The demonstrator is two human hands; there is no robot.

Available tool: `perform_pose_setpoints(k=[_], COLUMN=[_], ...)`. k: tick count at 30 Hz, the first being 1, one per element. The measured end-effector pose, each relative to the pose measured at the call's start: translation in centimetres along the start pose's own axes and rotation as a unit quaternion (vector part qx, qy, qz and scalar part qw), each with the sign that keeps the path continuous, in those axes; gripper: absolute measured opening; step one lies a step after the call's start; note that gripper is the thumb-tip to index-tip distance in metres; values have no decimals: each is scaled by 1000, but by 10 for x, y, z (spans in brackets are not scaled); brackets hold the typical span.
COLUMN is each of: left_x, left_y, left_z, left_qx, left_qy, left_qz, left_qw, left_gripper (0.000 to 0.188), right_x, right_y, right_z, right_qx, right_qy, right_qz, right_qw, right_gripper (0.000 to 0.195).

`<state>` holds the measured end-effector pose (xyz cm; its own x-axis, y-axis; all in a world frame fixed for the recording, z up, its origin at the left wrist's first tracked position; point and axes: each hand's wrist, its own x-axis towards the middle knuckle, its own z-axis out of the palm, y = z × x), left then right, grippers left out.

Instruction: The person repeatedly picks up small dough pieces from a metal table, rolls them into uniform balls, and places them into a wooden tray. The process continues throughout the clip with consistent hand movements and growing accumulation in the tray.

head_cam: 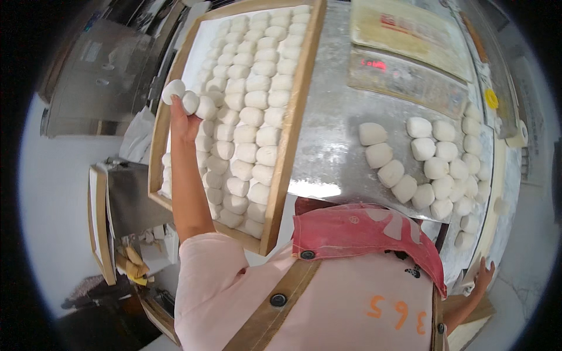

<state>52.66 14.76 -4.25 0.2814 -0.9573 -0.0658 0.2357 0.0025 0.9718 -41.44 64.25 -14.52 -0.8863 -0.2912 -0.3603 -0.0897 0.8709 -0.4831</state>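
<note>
My left hand [188,119] is over the left side of a wooden-framed tray [295,109], holding a row of three white dough pieces [190,102]. The thumb presses on them from the near side; the other fingers are largely hidden. Rounded dough pieces [252,116] stand in close rows on the tray's white lining. My right hand [483,275] is low at the right, beside the near right end of the worktable, its fingers apart and nothing seen in it. More dough pieces [442,188] lie in loose curved rows on the metal tabletop [325,145].
A scale [408,81] with a red lit display stands at the back of the table, a pale yellowish board [408,30] behind it. A yellow round object [491,99] is at the far right. Left of the tray are a steel cabinet [103,83] and another framed tray [97,219].
</note>
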Motion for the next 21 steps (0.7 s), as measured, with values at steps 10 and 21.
perform_pose_setpoints(k=[10,21], left_x=[48,82], left_y=[24,-58], left_z=[-165,-259], left_qx=[469,758], left_qy=[237,71], left_qz=[140,-13], left_qw=[839,649], left_gripper=[65,73], right_x=[64,36], right_y=[-32,-61], right_z=[28,25], right_qx=[-156,-270], right_qy=[99,126], right_qz=[-252,-235], right_qw=[950,925], right_gripper=[73,57])
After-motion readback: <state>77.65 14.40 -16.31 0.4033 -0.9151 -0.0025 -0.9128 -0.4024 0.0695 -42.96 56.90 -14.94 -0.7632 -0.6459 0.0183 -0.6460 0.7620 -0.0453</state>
